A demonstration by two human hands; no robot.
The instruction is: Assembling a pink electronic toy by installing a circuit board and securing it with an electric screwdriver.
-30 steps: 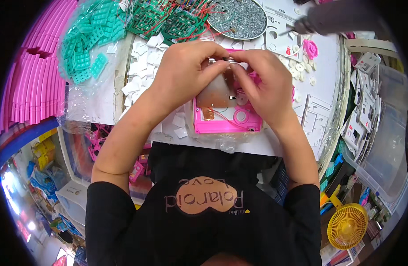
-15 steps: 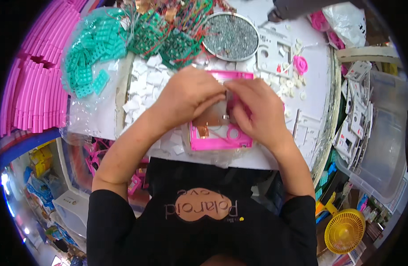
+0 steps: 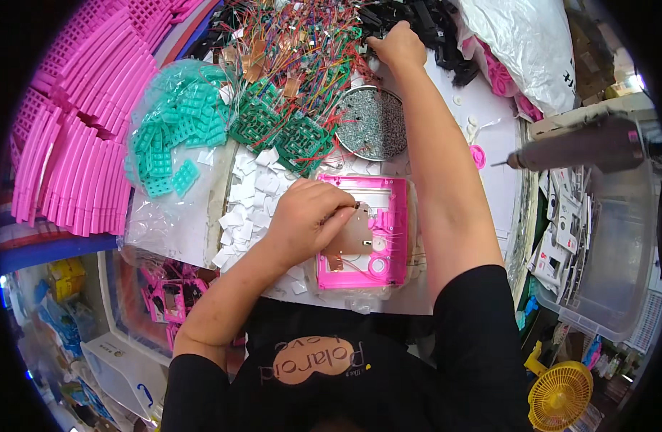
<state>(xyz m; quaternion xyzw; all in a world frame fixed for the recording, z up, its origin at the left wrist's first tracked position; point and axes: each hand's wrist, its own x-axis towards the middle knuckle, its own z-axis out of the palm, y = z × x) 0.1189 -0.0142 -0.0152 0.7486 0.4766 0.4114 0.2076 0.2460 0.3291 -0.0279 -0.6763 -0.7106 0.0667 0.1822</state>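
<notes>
In front of me a shallow pink plastic case lies with its inside facing up. A brown circuit board sits in its left half, with thin wires beside it. My left hand is closed at the board's upper left, thumb and forefinger pinched on its edge. Far off at the back, my right hand reaches among a heap of black plastic parts; its fingertips are mostly hidden. A round tray of small metal screws stands between that arm and the green circuit boards.
Left are bagged turquoise keypads, white paper pieces and stacked pink panels. A dark electric screwdriver hangs on the right, above white plastic frames. A white bag stands at the back right; a yellow fan is lower right.
My right hand has left the pink case and stretched far forward to the black parts. My left hand stays at the board. The view has shifted, bringing the screwdriver to the right side.
</notes>
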